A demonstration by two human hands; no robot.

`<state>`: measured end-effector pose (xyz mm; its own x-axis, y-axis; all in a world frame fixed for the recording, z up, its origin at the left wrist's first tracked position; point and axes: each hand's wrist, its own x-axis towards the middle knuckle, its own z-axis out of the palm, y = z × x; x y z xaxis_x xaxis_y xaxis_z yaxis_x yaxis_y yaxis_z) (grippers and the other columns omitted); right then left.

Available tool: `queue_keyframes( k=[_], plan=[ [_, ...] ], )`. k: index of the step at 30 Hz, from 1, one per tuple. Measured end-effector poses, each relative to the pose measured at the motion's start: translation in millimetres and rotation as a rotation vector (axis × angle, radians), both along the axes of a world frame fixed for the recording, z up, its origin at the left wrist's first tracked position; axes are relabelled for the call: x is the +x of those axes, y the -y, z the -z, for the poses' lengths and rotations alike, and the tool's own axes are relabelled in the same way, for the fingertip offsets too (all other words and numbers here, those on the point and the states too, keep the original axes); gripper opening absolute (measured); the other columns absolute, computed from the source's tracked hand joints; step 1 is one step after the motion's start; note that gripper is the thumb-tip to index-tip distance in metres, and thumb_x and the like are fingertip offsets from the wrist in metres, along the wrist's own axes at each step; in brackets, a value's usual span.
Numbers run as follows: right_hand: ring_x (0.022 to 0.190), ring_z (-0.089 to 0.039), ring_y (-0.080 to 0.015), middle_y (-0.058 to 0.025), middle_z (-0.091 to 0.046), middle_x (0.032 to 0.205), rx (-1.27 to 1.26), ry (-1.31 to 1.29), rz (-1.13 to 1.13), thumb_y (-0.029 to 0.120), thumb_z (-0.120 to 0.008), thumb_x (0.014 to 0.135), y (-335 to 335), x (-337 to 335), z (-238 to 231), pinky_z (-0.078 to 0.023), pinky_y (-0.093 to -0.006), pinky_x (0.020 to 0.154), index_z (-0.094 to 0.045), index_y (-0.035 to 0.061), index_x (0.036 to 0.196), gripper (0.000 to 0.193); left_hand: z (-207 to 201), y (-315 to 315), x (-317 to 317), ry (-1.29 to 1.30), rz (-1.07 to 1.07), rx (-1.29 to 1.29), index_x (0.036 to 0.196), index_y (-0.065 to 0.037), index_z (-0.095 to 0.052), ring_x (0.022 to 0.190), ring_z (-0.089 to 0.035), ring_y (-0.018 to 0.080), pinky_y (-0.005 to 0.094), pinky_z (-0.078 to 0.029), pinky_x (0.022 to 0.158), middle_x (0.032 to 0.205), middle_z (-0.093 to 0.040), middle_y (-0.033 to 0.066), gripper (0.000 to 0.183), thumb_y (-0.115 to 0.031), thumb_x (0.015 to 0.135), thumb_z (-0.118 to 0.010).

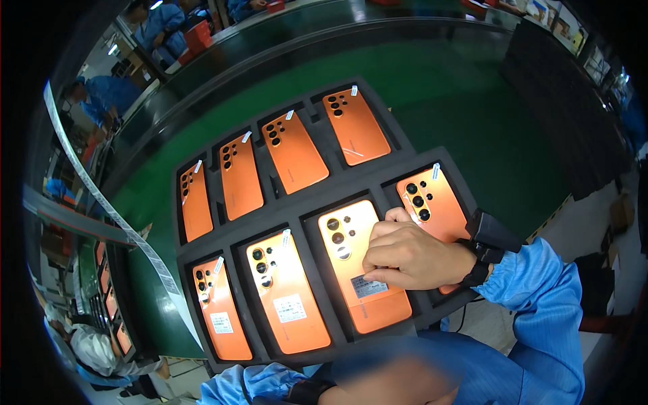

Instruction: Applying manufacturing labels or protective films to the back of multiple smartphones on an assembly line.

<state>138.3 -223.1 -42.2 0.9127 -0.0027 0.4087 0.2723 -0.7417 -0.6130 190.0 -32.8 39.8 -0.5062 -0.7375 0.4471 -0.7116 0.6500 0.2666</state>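
My right hand (418, 253) is over an orange phone (388, 317) in the near row of a black foam tray (297, 209). Its fingers are bent and closed, with thumb and fingertips at the upper edge of a small printed label (371, 286) on the phone's back. The fingertips are partly hidden. From the lower edge comes my left sleeve (250, 385), with a dark band at the wrist; the left hand's fingers do not show clearly behind a blurred patch. Left of my right hand, two phones (290, 331) (233, 344) bear white labels. Another phone (439, 216) lies partly under my right hand.
Orange phones (293, 152) without white labels lie in the far row. Beneath the tray is a green work surface (466, 101). A pale printed strip (111, 202) hangs at the left. Other people in blue (158, 30) sit beyond, and phones in another tray (111, 304) show at left.
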Motion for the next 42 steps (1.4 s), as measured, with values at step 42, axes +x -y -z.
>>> queue_keyframes(
  k=[42],
  plan=[
    [0.073, -0.051, -0.0187, -0.0015, -0.054, 0.064, -0.016, 0.014, -0.006, 0.016, -0.066, 0.080, -0.2, 0.8, 1.8, -0.032, -0.0369, 0.080, -0.062, 0.0087, 0.071, 0.012, 3.8, -2.1, -0.5, 0.020, 0.060, 0.045, 0.092, -0.005, -0.060, 0.072, -0.053, 0.0162, 0.0301, -0.042, 0.070, 0.076, -0.053, 0.0018, 0.024, -0.020, 0.074, -0.055]
  ],
)
